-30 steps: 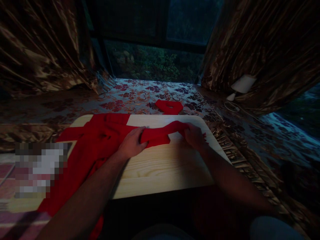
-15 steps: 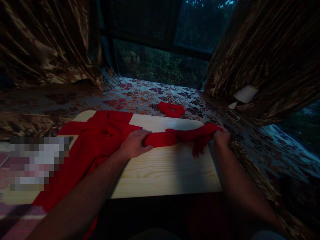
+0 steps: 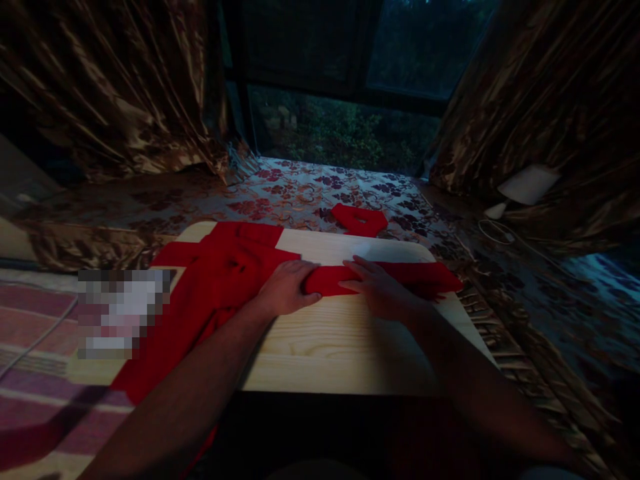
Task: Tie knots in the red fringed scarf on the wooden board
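A large red cloth piece (image 3: 240,267), seemingly a garment, lies over the left part of a pale wooden tabletop (image 3: 320,360). From its right side a long red strip (image 3: 327,281) runs across the wood to the far right edge, where its end looks ragged or fringed. My left hand (image 3: 289,287) rests flat where the strip meets the larger cloth, thumb spread from the fingers. Farther right, my right hand (image 3: 376,290) lies on the strip with its fingers apart, hiding part of it. Neither hand grips the cloth.
Behind the table, a folded red cloth (image 3: 361,219) lies on a flowered cover (image 3: 280,193). A white lamp (image 3: 529,185) with its cord stands to the right. Brown curtains (image 3: 150,100) frame a window. At left is a striped pink cover (image 3: 35,320) and a blurred-out object.
My right hand has let go of the strip's far end and moved left, onto the strip. That end now lies flatter on the table. My left hand stays on the cloth; the view has shifted slightly.
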Demonstrator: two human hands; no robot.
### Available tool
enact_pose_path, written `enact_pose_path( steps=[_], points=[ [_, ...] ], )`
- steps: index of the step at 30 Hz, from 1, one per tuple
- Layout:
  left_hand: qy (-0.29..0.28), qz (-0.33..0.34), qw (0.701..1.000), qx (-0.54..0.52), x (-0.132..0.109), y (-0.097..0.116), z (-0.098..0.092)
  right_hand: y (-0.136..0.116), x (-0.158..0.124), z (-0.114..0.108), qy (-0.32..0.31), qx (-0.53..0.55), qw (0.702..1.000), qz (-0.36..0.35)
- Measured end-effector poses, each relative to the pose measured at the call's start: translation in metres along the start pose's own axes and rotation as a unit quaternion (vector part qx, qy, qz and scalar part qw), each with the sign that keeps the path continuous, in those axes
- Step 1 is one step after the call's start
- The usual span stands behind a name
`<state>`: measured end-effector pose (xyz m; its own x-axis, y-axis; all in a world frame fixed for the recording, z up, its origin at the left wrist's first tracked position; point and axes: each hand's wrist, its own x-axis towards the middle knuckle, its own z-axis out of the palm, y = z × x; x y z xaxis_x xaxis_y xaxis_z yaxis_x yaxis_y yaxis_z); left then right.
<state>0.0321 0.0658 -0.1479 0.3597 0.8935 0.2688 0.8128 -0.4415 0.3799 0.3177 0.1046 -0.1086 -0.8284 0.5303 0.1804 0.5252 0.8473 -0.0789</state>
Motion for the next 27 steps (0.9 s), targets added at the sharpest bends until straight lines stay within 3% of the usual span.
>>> enact_pose_path(
  steps=[6,10,15,18,21,25,27],
  points=[
    [0.0,0.002,1.0,0.003,-0.001,-0.003,0.002,0.01,0.008,0.01,0.008,-0.084,0.996,0.028],
    [0.01,0.011,1.0,0.014,-0.002,-0.001,0.002,0.017,0.006,0.013,0.025,-0.097,0.991,0.092],
    [0.039,0.015,0.996,0.073,-0.005,0.013,-0.005,0.035,0.0,0.013,0.121,-0.079,0.969,0.202],
    [0.058,-0.018,0.992,0.106,-0.007,0.02,-0.009,0.052,-0.006,0.012,0.215,-0.06,0.929,0.295],
    [0.07,-0.057,0.987,0.133,-0.009,0.023,-0.009,0.069,-0.016,0.01,0.289,-0.035,0.865,0.409],
    [0.067,-0.104,0.981,0.148,-0.01,0.022,-0.007,0.086,-0.031,0.008,0.292,-0.025,0.776,0.558],
    [0.063,-0.124,0.979,0.148,-0.01,0.02,-0.006,0.091,-0.035,0.008,0.266,-0.035,0.758,0.594]
  ],
)
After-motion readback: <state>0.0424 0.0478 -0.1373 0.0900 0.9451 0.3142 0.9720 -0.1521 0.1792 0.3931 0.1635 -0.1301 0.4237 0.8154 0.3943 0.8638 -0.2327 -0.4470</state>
